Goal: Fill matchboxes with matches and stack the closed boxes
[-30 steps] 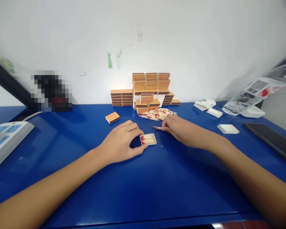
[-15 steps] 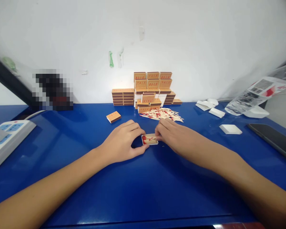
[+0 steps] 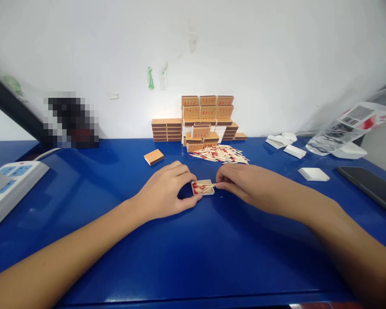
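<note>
A small white matchbox tray (image 3: 209, 194) lies on the blue table, with red-tipped matches (image 3: 198, 188) in it. My left hand (image 3: 167, 192) grips the tray's left end between thumb and fingers. At the tray's right end, my right hand (image 3: 244, 184) is closed in a pinch on light match ends that stick out over the edge; how many it holds I cannot tell. Behind the right hand is a loose pile of matches (image 3: 225, 153). A closed orange matchbox (image 3: 154, 156) lies beyond my left hand.
Orange matchboxes (image 3: 207, 112) are stacked against the wall, with more piled on their left (image 3: 166, 130). White paper trays (image 3: 314, 174), a black phone (image 3: 369, 189) and a clear plastic bottle (image 3: 328, 136) lie at the right. A white power strip (image 3: 35, 171) is at the left.
My right hand has shifted slightly right and down, from over the tray's right end to just beside it. The left hand stays on the tray.
</note>
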`<control>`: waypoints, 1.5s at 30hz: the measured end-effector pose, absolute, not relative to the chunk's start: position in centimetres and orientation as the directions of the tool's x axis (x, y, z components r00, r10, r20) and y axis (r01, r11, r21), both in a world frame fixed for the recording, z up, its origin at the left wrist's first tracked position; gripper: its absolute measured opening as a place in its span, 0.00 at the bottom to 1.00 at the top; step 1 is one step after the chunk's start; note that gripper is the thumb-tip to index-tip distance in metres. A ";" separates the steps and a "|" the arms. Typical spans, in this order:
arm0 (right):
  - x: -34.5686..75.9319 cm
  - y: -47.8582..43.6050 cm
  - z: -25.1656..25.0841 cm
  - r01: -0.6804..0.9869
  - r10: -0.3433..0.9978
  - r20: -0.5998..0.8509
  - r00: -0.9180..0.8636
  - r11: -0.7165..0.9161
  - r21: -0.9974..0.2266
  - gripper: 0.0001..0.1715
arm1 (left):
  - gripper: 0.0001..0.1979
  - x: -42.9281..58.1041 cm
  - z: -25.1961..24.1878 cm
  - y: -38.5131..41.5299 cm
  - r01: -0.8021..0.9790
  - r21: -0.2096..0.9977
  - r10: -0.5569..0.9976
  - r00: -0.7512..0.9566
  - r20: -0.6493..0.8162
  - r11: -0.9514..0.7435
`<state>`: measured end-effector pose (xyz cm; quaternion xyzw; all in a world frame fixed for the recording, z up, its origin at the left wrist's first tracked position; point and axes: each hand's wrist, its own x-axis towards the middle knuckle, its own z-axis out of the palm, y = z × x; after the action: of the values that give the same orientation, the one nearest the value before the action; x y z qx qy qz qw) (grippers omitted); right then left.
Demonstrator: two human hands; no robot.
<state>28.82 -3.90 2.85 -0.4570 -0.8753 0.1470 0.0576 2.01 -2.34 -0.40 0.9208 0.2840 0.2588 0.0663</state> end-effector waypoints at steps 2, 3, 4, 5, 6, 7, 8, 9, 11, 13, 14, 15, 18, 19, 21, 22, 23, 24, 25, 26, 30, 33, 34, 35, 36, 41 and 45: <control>28.5 -4.0 2.8 0.784 0.814 -0.048 -0.579 0.539 -0.309 0.12 | 0.12 2.0 -0.4 -2.3 0.496 0.271 0.565 0.705 0.429 -0.825; 28.3 -4.1 2.8 0.786 0.814 -0.049 -0.578 0.540 -0.302 0.11 | 0.12 2.0 -0.4 -2.3 0.499 0.272 0.568 0.705 0.425 -0.823; 28.1 -4.2 2.7 0.788 0.815 -0.047 -0.577 0.541 -0.294 0.10 | 0.12 2.0 -0.4 -2.3 0.500 0.272 0.569 0.705 0.423 -0.822; 27.9 -4.2 2.7 0.791 0.817 -0.044 -0.576 0.542 -0.285 0.10 | 0.12 2.0 -0.4 -2.3 0.500 0.271 0.569 0.705 0.424 -0.822; 27.7 -4.2 2.7 0.792 0.818 -0.040 -0.574 0.543 -0.278 0.10 | 0.12 2.0 -0.4 -2.3 0.500 0.270 0.568 0.706 0.423 -0.822; 27.6 -4.2 2.7 0.793 0.818 -0.033 -0.574 0.545 -0.273 0.09 | 0.12 2.0 -0.5 -2.3 0.501 0.269 0.568 0.706 0.423 -0.823; 27.4 -4.2 2.7 0.789 0.816 -0.026 -0.577 0.550 -0.273 0.08 | 0.12 2.0 -0.5 -2.3 0.501 0.268 0.568 0.706 0.423 -0.823; 27.3 -4.2 2.7 0.784 0.814 -0.014 -0.581 0.555 -0.277 0.07 | 0.12 2.0 -0.5 -2.3 0.501 0.268 0.568 0.707 0.421 -0.823; 27.2 -4.1 2.5 0.771 0.807 0.020 -0.590 0.570 -0.285 0.06 | 0.12 2.0 -0.5 -2.2 0.501 0.268 0.568 0.709 0.419 -0.823; 27.2 -4.0 2.4 0.758 0.799 0.047 -0.599 0.586 -0.287 0.05 | 0.12 2.0 -0.4 -2.3 0.500 0.270 0.568 0.708 0.419 -0.823; 27.3 -4.0 2.3 0.753 0.795 0.056 -0.603 0.591 -0.289 0.06 | 0.12 2.0 -0.4 -2.3 0.500 0.271 0.569 0.707 0.420 -0.822; 27.3 -4.0 2.3 0.746 0.791 0.064 -0.608 0.597 -0.295 0.06 | 0.12 2.0 -0.4 -2.3 0.501 0.272 0.570 0.705 0.423 -0.822; 27.4 -4.0 2.4 0.724 0.786 0.094 -0.611 0.603 -0.336 0.08 | 0.11 2.0 -0.4 -2.3 0.501 0.268 0.567 0.705 0.425 -0.823; 27.4 -4.1 2.4 0.720 0.790 0.107 -0.604 0.599 -0.351 0.09 | 0.11 2.0 -0.4 -2.3 0.500 0.268 0.567 0.706 0.424 -0.823; 27.2 -4.2 2.5 0.725 0.804 0.125 -0.582 0.582 -0.368 0.11 | 0.11 2.0 -0.4 -2.3 0.501 0.268 0.568 0.708 0.419 -0.823; 27.1 -4.2 2.5 0.729 0.809 0.131 -0.573 0.576 -0.370 0.13 | 0.11 2.0 -0.4 -2.3 0.501 0.268 0.568 0.708 0.419 -0.823; 27.0 -4.2 2.5 0.730 0.810 0.136 -0.571 0.577 -0.366 0.13 | 0.12 2.0 -0.4 -2.3 0.501 0.269 0.568 0.708 0.420 -0.823; 26.8 -4.1 2.4 0.729 0.806 0.143 -0.575 0.583 -0.359 0.13 | 0.11 2.0 -0.4 -2.3 0.499 0.269 0.566 0.709 0.420 -0.824; 26.8 -4.1 2.2 0.726 0.799 0.150 -0.582 0.594 -0.347 0.11 | 0.11 2.0 -0.4 -2.3 0.496 0.271 0.565 0.709 0.422 -0.825; 26.7 -4.0 2.1 0.722 0.791 0.157 -0.591 0.606 -0.335 0.10 | 0.11 2.0 -0.3 -2.3 0.493 0.274 0.563 0.710 0.423 -0.826; 26.6 -3.8 1.7 0.726 0.787 0.164 -0.595 0.614 -0.311 0.07 | 0.10 2.1 -0.3 -2.3 0.491 0.277 0.563 0.708 0.427 -0.826; 26.5 -3.8 1.8 0.741 0.797 0.160 -0.582 0.602 -0.299 0.08 | 0.10 2.0 -0.2 -2.4 0.489 0.279 0.563 0.710 0.424 -0.826; 26.5 -3.9 1.9 0.745 0.799 0.160 -0.580 0.599 -0.294 0.09 | 0.10 2.0 -0.2 -2.4 0.485 0.278 0.560 0.712 0.425 -0.829; 26.5 -3.9 2.0 0.747 0.801 0.161 -0.577 0.597 -0.292 0.09 | 0.10 2.0 -0.2 -2.4 0.484 0.276 0.558 0.711 0.428 -0.830; 26.6 -4.0 2.1 0.750 0.804 0.164 -0.572 0.593 -0.291 0.10 | 0.10 2.0 -0.2 -2.4 0.486 0.274 0.558 0.708 0.432 -0.830; 27.2 -4.1 2.4 0.803 0.838 0.141 -0.527 0.546 -0.239 0.12 | 0.11 2.0 -0.3 -2.3 0.509 0.275 0.578 0.693 0.430 -0.815; 27.2 -4.3 2.4 0.783 0.813 0.095 -0.574 0.579 -0.228 0.13 | 0.11 2.0 -0.3 -2.3 0.505 0.277 0.575 0.696 0.430 -0.818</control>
<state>27.18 -4.25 2.42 -0.4518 -0.8834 0.0803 0.0948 1.98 -2.26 -0.27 0.9182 0.2940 0.2564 0.0687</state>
